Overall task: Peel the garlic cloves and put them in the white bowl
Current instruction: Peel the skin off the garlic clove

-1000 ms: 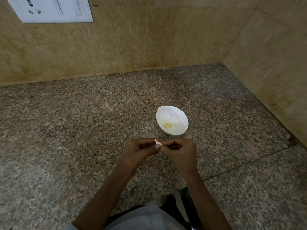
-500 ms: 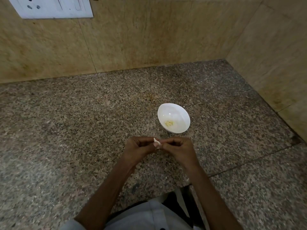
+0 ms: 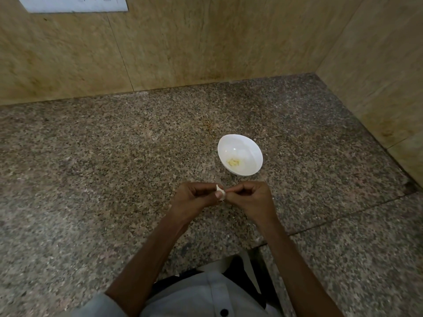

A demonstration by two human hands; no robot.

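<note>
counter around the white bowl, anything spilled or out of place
Nothing spilled. The white bowl sits upright on the granite counter with peeled garlic pieces inside. Only a small orange-brown stain marks the counter just behind it. The left hand and right hand pinch a garlic clove in front.

Counter (image 3: pixel 91 179) wide toward left; white bowl (image 3: pixel 250 146) ahead; back wall (image 3: pixel 206 42), right wall (image 3: pixel 377 76) block beyond.

Speckled grey-brown granite desk (image 3: pixel 114 156); plain white bowl (image 3: pixel 249 147) holding pale yellow peeled garlic (image 3: pixel 233 162); mottled tan wall tiles (image 3: pixel 183 42) behind the bowl.
</note>
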